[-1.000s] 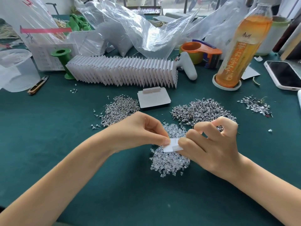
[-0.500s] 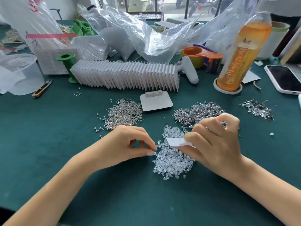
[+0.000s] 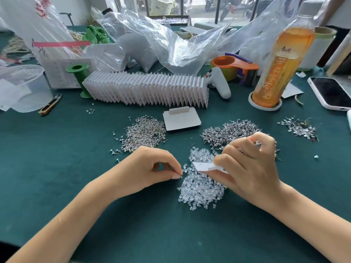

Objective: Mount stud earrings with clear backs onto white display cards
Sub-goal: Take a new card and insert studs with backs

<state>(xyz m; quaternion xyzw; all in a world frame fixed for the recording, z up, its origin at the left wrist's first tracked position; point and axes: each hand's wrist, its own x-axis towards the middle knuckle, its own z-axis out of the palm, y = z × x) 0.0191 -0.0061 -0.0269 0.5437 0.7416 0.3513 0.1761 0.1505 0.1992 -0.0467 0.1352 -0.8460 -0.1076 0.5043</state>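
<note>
The likeliest slip from here is the clear back escaping: the left hand [image 3: 152, 168] has its thumb and forefinger closed tip to tip at the near-left edge of the pile of clear backs [image 3: 201, 186], and whatever they pinch is too small to make out, so I cannot tell whether a back is truly caught or only nudged. A piece that tiny and slick could squirt out of the pinch and vanish among its neighbours, or two could come up stuck together. The second risk lies with the white display card [image 3: 206, 166], which the right hand [image 3: 250, 166] holds with curled fingers [image 3: 221, 161] wrapped over its far end, the free end jutting out toward the left fingertips and hanging just above the pile. Fine dark marks on the card's top face look like stud posts poking through, though they are too faint to be sure; if so, tilting the card or loosening the grip before a back goes on could let a stud drop out, and pressing a back on off-line could bend a thin post. The card itself looks small, stiff and flat, plain white, slightly angled. Beyond the right fingers lies a heap of stud earrings [image 3: 228, 131], partly hidden by the knuckles, and another heap [image 3: 146, 133] sits beyond the left fingers on the green tabletop [image 3: 57, 168]. Farther off, a long fanned row of finished cards [image 3: 148, 90] suggests the work is well along.
</note>
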